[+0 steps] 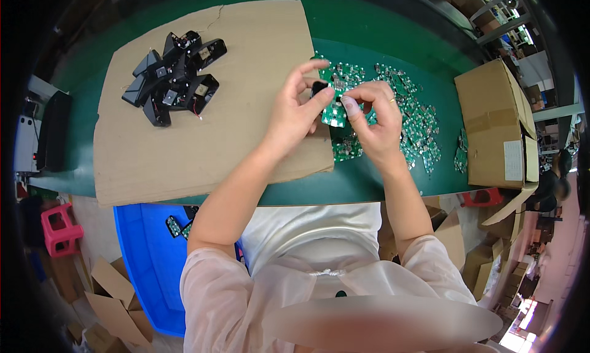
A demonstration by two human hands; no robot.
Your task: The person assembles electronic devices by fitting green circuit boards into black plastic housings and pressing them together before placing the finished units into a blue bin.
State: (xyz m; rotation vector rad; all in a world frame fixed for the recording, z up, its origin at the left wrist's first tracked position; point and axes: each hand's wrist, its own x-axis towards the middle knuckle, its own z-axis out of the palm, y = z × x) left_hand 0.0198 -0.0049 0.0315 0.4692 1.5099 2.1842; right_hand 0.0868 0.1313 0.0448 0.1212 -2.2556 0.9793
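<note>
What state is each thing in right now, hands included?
Left hand: closed on a black part
Right hand: fingers curled, grip unclear
Black housings: heaped together
Cardboard sheet: lying flat
Green circuit boards: loose, scattered
Large cardboard box: flap hanging open
Blue bin: open-topped, parts inside
Floor box: flaps spread open

Moderate, fairly even indoor light on the fingers [373, 95], slightly soft-edged. Blown-out glare [519, 327] far below and right of them; blurred oval [381, 323] below, detail lost. Fisheye bends green workbench [362, 182] around them; corners black.
</note>
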